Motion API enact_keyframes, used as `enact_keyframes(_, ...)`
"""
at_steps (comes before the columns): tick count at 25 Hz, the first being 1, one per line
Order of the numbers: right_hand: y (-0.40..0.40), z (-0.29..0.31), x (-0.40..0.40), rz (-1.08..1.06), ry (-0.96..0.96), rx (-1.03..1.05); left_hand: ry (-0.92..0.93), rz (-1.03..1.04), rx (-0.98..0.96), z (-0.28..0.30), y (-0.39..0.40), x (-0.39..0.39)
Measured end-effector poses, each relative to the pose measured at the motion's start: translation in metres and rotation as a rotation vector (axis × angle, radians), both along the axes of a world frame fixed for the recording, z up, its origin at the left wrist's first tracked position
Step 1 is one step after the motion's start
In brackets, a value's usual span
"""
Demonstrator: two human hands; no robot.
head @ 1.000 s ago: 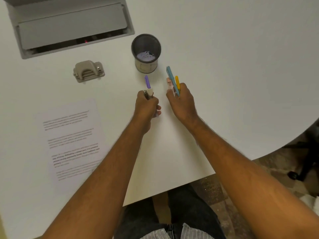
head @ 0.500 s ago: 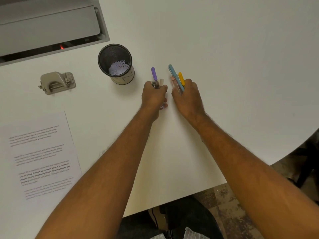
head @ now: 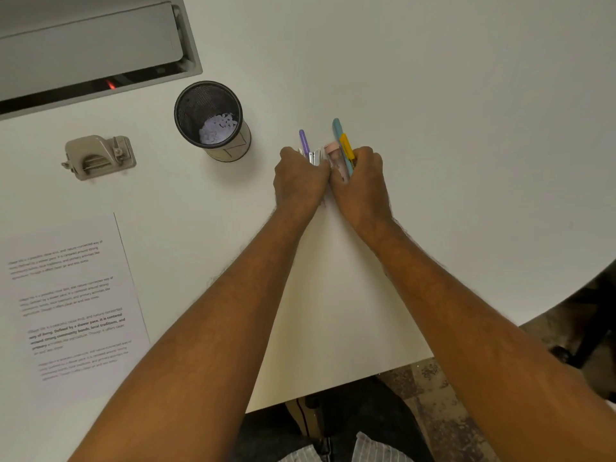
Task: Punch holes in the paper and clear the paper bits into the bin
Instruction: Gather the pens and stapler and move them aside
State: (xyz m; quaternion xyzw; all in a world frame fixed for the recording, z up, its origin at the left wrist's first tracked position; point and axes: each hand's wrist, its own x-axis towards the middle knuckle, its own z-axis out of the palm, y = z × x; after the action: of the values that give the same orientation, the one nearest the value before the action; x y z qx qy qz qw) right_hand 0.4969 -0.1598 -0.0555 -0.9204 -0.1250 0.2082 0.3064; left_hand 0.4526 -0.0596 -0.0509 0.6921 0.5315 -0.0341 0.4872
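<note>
A black mesh bin [head: 212,120] stands on the white table [head: 433,95] with white paper bits [head: 218,128] inside. A beige hole punch [head: 99,156] lies to its left. The printed paper sheet [head: 71,295] lies at the near left. My left hand [head: 300,180] is closed around a purple pen [head: 303,140] and other small stationery. Touching it, my right hand [head: 361,183] grips a blue pen [head: 340,141], a yellow pen [head: 346,149] and a pink-capped item [head: 332,151]. Both hands are right of the bin.
A grey cable hatch [head: 90,48] with a red light is set into the table at the far left. The table's curved edge [head: 500,331] runs near right, with floor and a chair base beyond. My lap shows at the bottom.
My two hands have come together until they touch, still holding the pens. The view shifted, so bin, punch and paper appear further left.
</note>
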Motion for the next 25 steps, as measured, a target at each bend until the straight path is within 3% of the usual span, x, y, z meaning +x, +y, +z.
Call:
enact_keyframes(10,-0.008,0.007,-0.001,0.086,-0.141,-0.196,0.030,-0.054,0.085,0.003,-0.008,-0.001)
enact_keyframes(19,-0.013,0.011,-0.001,0.114,-0.108,-0.192,-0.041,-0.056,0.122,0.002,-0.012,-0.014)
enact_keyframes(25,-0.006,0.023,-0.026,0.126,-0.273,-0.175,-0.068,-0.139,0.183,0.012,-0.005,-0.061)
